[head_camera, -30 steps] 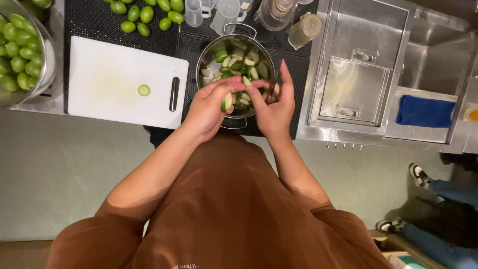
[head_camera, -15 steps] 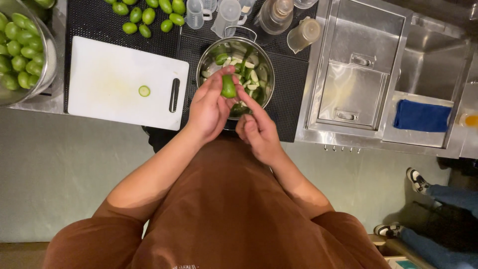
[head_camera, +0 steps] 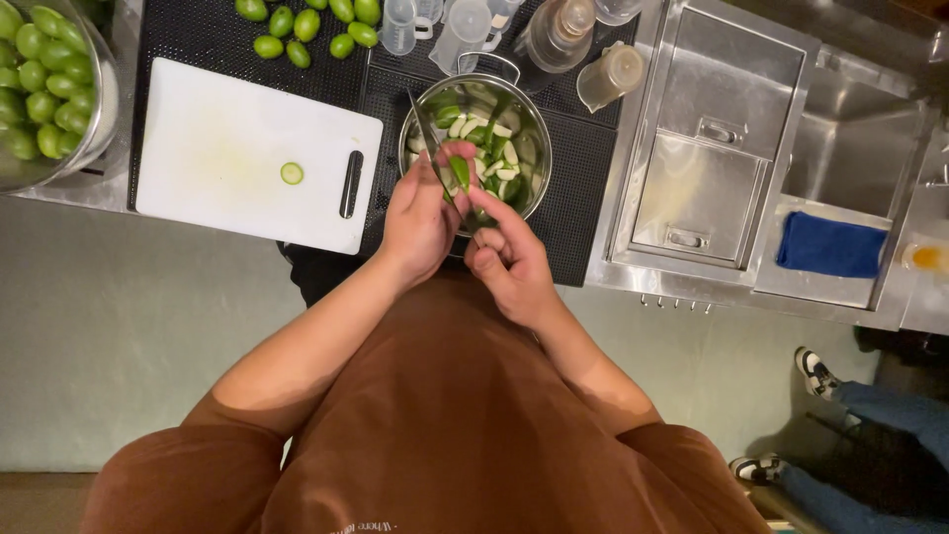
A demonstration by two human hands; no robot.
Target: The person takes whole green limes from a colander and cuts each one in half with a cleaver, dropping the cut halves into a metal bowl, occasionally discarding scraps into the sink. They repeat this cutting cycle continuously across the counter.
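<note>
1. Right over the near rim of the steel pot point(head_camera: 473, 148), a green fruit piece point(head_camera: 461, 172) sits pinched between both hands, its long axis running roughly away from the person.
2. Left hand point(head_camera: 420, 220) closes around a knife point(head_camera: 425, 131), blade slanting up and away over the pot; the thumb presses the piece.
3. Right hand point(head_camera: 510, 259) pinches the piece's near end with fingertips; it is slightly nearer the body.
4. Pot holds cut wedges; beside it on the tabletop point(head_camera: 69, 194), a white cutting board point(head_camera: 247, 148) with one slice point(head_camera: 292, 173).
5. Knife handle and the piece's underside are hidden by fingers.
</note>
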